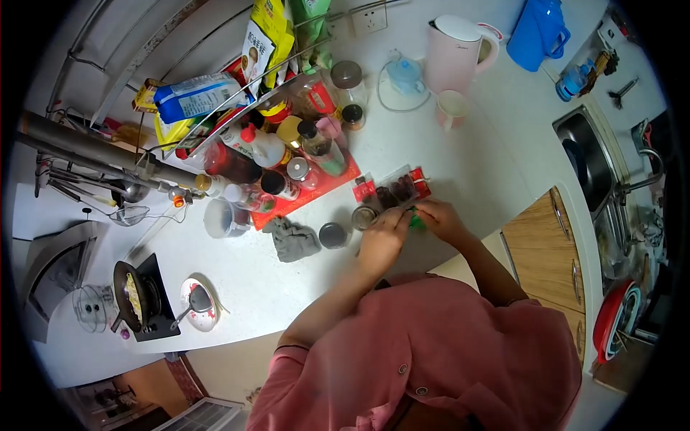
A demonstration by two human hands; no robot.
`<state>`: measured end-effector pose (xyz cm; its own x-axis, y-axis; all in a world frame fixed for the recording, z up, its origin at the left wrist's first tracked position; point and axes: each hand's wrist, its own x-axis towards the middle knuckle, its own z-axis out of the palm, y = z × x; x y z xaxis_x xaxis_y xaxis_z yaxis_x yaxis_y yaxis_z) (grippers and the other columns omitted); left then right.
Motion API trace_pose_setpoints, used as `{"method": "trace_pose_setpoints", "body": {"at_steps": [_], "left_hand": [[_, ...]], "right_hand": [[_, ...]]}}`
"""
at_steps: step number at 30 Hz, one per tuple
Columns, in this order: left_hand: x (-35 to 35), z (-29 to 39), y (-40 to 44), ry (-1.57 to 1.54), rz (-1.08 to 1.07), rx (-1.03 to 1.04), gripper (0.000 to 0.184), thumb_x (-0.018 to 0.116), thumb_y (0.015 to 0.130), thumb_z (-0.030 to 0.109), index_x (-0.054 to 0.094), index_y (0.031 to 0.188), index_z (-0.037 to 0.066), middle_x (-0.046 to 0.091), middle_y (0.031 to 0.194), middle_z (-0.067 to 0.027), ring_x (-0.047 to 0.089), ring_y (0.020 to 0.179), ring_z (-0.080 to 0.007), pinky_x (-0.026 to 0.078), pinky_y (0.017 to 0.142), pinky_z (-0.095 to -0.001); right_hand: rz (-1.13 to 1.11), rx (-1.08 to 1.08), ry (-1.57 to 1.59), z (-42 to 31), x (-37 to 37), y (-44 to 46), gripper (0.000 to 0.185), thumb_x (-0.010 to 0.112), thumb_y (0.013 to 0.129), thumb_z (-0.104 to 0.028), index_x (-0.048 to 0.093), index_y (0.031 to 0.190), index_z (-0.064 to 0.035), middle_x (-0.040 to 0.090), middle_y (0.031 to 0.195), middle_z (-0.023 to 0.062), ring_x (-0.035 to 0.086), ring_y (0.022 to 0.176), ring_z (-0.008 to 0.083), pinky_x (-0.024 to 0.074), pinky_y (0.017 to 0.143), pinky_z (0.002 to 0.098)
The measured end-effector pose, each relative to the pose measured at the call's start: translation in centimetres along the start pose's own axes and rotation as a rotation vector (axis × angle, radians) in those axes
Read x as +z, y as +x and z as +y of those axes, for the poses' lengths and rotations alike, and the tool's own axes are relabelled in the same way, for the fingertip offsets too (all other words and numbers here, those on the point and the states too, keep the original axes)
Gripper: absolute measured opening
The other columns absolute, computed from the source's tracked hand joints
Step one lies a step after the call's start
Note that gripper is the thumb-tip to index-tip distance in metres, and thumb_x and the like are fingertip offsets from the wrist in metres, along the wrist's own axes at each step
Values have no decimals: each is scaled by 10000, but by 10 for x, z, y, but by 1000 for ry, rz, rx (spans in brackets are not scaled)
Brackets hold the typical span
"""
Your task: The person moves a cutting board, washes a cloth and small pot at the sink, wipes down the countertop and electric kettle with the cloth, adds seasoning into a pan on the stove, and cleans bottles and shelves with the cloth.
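Observation:
My left hand (pixel 382 241) and my right hand (pixel 441 221) meet over the counter close to my body. Fingers of both are curled in and pressed together, and what they pinch is mostly hidden. A small bright green thing (pixel 417 223) shows just under my right fingers; its kind is unclear. Beside my left fingers stands a small round jar (pixel 364 216). Just beyond the hands lies a clear pack with dark pieces (pixel 399 188) and red parts (pixel 420 182). To the left is a round, dark-topped container (pixel 333 235).
A grey cloth (pixel 291 240) lies left of the container. Bottles and jars crowd a red mat (pixel 316 194) below a wire rack. A pink kettle (pixel 451 57) and pink cup (pixel 451 109) stand at the back. Far left is a frying pan (pixel 131 296) with food; a sink (pixel 586 154) is right.

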<state>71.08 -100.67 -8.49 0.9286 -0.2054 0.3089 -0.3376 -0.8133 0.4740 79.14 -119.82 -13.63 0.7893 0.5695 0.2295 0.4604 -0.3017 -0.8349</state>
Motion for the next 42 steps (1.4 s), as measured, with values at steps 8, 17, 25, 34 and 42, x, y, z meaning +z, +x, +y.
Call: {"method": "trace_pose_setpoints", "body": {"at_steps": [8, 17, 25, 34, 42], "left_hand": [[-33, -21, -17, 102, 102, 92, 298, 615, 793, 68, 663, 1084, 24, 623, 1191, -140, 606, 1104, -333, 490, 911, -419], [-206, -14, 76, 332, 550, 160, 318, 677, 763, 4, 671, 1078, 44, 627, 1183, -151, 617, 1046, -338, 494, 871, -425], [-255, -48, 190, 423, 530, -83, 544, 769, 771, 326, 597, 1105, -67, 634, 1143, -285, 619, 1044, -431, 504, 889, -476], [-264, -75, 199, 446, 272, -425, 504, 655, 838, 446, 622, 1027, -20, 691, 876, -262, 682, 819, -421, 536, 743, -514], [-232, -106, 177, 406, 501, -211, 277, 653, 851, 268, 631, 948, 9, 670, 768, -195, 658, 722, -422, 522, 687, -523]], "right_hand": [[143, -33, -236, 20, 6, 3, 185, 651, 898, -146, 649, 1035, -22, 647, 884, 160, 625, 741, 343, 504, 685, 388], [486, -317, 83, -170, -68, 199, 238, 682, 907, -120, 668, 1128, -32, 694, 1012, 69, 627, 862, 117, 502, 733, 253], [373, -278, -401, -222, -77, 348, 986, 729, 627, -730, 618, 1217, 53, 575, 1282, 292, 544, 1211, 423, 427, 1043, 418], [20, -176, -732, -290, -72, 351, 368, 697, 705, -360, 750, 886, -43, 709, 862, 197, 690, 831, 370, 543, 751, 430], [118, -559, -908, -270, -36, 340, 166, 679, 714, -169, 678, 859, -87, 692, 749, 133, 695, 722, 332, 527, 572, 436]]}}
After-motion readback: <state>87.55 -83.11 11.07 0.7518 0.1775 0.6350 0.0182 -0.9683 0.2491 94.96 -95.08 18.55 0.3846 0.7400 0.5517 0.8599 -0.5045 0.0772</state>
